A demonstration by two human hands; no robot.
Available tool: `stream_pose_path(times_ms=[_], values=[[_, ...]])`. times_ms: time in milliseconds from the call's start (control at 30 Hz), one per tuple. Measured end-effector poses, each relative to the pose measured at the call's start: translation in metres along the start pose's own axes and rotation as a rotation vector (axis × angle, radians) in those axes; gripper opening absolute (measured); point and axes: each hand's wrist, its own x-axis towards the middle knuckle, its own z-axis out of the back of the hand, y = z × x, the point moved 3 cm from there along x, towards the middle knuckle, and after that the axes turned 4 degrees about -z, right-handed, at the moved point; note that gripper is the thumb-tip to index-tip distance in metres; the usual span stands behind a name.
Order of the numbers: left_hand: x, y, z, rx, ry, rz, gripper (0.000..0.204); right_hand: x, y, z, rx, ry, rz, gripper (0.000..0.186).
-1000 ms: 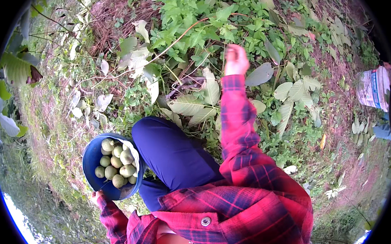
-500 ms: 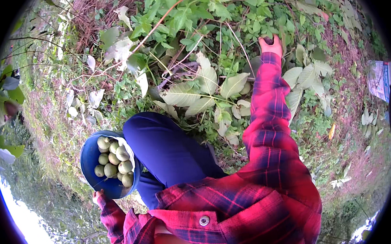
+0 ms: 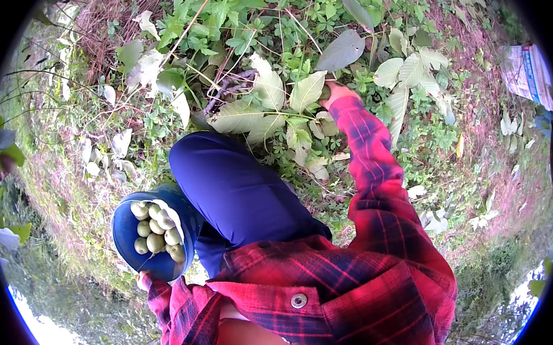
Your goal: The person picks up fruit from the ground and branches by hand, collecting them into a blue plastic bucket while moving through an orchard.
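Note:
My left hand point(image 3: 144, 280) grips the edge of a blue bucket point(image 3: 122, 231), which is tilted with its mouth toward me beside my bent knee. Inside the bucket lie several round, pale green fruits point(image 3: 155, 239) against a white lining or sack edge. My right hand point(image 3: 340, 94) is stretched out low into the ground plants, its fingers curled round a green round fruit point(image 3: 325, 94) that shows only in part. Large pale leaves point(image 3: 309, 92) on a fallen twig partly cover the fingertips, and a broad grey-green leaf point(image 3: 340, 51) lies just beyond the hand.
Leafy green weeds point(image 3: 220, 14) and dry stems cover the ground ahead. A dark twig point(image 3: 226, 88) lies among the leaves. At the far right is a white and blue printed sack point(image 3: 527, 75). Branches with leaves point(image 3: 3, 141) hang at the left edge.
My right hand has moved left and nearer from the weeds, from an open grasp to curled round the green fruit. My left hand still holds the bucket.

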Motion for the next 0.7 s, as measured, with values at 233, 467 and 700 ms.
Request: stream_pose_path(times_ms=[233,467,700], values=[[0.006,0.029,-0.003,-0.062,0.007,0.027,0.017,0.010,0.026,-0.016,-0.057,0.004,-0.130,0.041],[0.025,0.062,-0.015,0.001,-0.059,0.002,0.013,-0.145,0.102,0.042,1.616,0.310,0.564,0.054],[0.030,0.084,-0.001,-0.070,0.027,0.022,0.010,-0.310,0.318,-0.054,0.692,0.735,1.382,0.044]])
